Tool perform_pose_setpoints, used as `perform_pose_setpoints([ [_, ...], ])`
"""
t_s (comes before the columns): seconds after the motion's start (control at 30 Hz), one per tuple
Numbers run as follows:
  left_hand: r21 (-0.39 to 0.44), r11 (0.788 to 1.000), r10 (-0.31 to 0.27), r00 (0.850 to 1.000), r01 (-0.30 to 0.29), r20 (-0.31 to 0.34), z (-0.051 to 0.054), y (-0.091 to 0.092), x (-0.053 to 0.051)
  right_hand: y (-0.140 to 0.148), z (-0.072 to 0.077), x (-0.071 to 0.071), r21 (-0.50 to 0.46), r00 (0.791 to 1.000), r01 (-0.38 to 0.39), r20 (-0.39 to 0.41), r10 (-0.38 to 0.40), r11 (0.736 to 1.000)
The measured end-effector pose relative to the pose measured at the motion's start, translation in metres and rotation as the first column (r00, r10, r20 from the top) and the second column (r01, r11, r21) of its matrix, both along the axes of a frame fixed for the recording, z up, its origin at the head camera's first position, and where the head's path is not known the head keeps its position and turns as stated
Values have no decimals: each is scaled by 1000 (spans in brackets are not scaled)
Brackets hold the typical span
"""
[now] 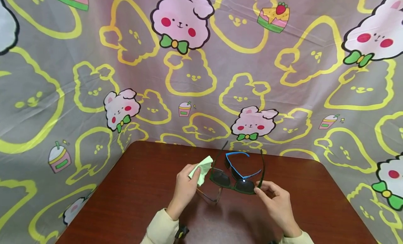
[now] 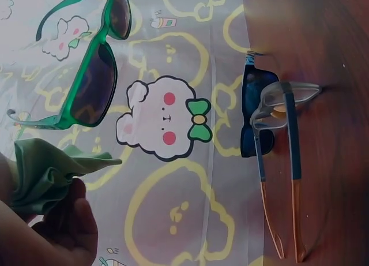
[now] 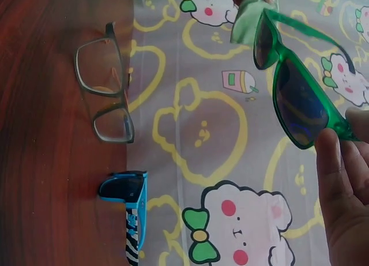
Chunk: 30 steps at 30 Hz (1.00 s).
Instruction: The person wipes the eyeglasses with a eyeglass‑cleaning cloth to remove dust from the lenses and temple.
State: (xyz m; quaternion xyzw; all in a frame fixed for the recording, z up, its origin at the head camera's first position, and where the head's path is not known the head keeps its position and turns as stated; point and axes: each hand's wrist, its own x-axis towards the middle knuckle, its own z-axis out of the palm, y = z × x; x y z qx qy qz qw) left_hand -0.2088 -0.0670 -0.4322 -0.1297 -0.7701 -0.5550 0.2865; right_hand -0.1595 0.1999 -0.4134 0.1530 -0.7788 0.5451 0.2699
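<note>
Head view has both hands raised over a dark red-brown tabletop (image 1: 110, 202), whose far edge meets a patterned sheet (image 1: 141, 76) hanging behind it. The left hand (image 1: 185, 183) pinches a pale green cloth (image 1: 203, 168) between thumb and fingers, its folds standing up past the fingertips. The right hand (image 1: 278, 203) pinches green-framed sunglasses (image 1: 221, 178) at one hinge end, thumb on one side and fingers on the other; they are held up off the wood, arms unfolded and pointing toward the sheet. The cloth sits near the opposite end of that frame, and the left wrist view shows a narrow gap between them. Beyond the sunglasses, blue-framed sunglasses (image 3: 124, 188) rest on the tabletop, with a strip of wood between them and the far edge; one arm is zebra-striped. Clear-lensed glasses (image 2: 296, 150) lie just beside them, below the raised pair and partly hidden by it in the head view, their arms dark with orange ends. Broad wood runs from the left hand to the left edge, and from the right hand to the right edge.
</note>
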Motion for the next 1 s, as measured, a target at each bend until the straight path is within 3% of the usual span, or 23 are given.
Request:
perform_pose_setpoints([
  [0.23,-61,992,-108,991,113,75,2,7,5,-3,-2,0,45,1000,-23,-10,23,999],
  [0.47,-104,979,-167,980,178,107,4,13,11,-5,-2,0,59,1000,-14,-24,16,998],
  [0.7,-112,933,-335,939,342,80,4,13,14,-7,-1,0,43,1000,15,-13,-14,999],
  [1.0,-31,943,-327,939,332,109,4,13,14,-8,1,2,37,1000,11,-2,-11,999],
])
